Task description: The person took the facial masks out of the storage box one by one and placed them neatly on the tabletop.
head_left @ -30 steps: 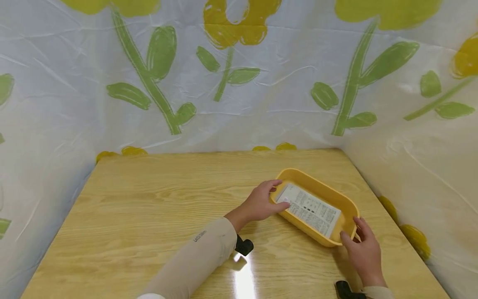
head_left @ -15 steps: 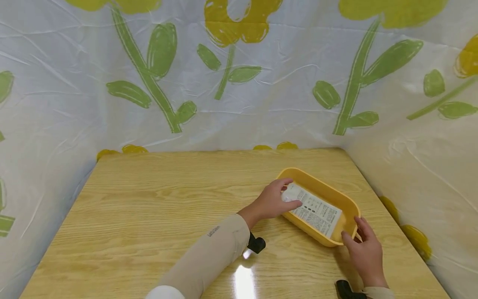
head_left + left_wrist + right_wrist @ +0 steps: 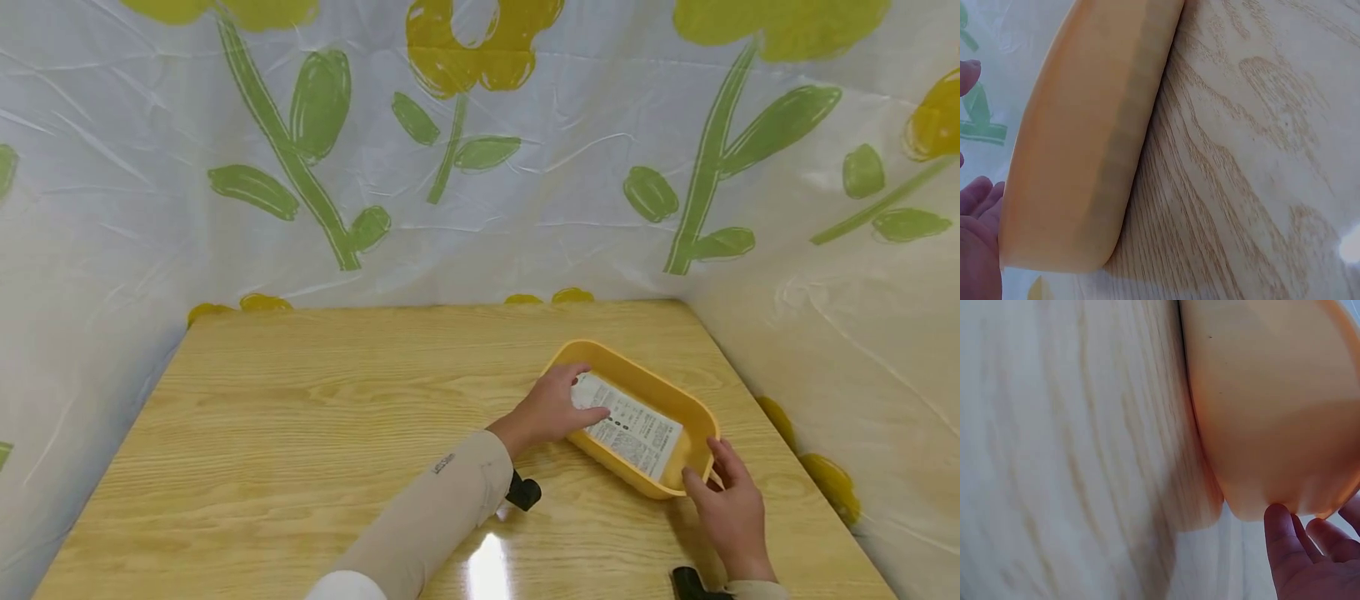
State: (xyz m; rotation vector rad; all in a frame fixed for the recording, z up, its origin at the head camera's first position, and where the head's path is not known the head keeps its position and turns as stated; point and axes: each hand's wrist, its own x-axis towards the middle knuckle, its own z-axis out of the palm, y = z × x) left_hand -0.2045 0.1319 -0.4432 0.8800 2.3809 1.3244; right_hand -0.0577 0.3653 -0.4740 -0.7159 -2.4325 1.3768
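A yellow plastic storage tray (image 3: 652,379) with rounded corners sits askew at the table's right side. Inside it lies a white printed sheet or flat packet (image 3: 645,433) with dark text; its left end is partly hidden. Over the tray's left end reaches my left hand (image 3: 551,404), thumb and fingers spread above the packet; whether they touch it I cannot tell. My right hand (image 3: 731,500) holds the tray's near right end, thumb on the near side and fingers round the end. The right wrist view shows the fingertips (image 3: 1280,519) against the tray wall (image 3: 1272,425).
The wooden table (image 3: 300,433) spreads left of the tray. A white flower-print cloth (image 3: 525,183) hangs behind it and at both sides. Black wrist mounts (image 3: 525,492) sit below each hand. Light glares near the front edge.
My left hand has slid right from the tray's left rim, further over the packet, covering its left end. My right hand and the tray have stayed nearly in place.
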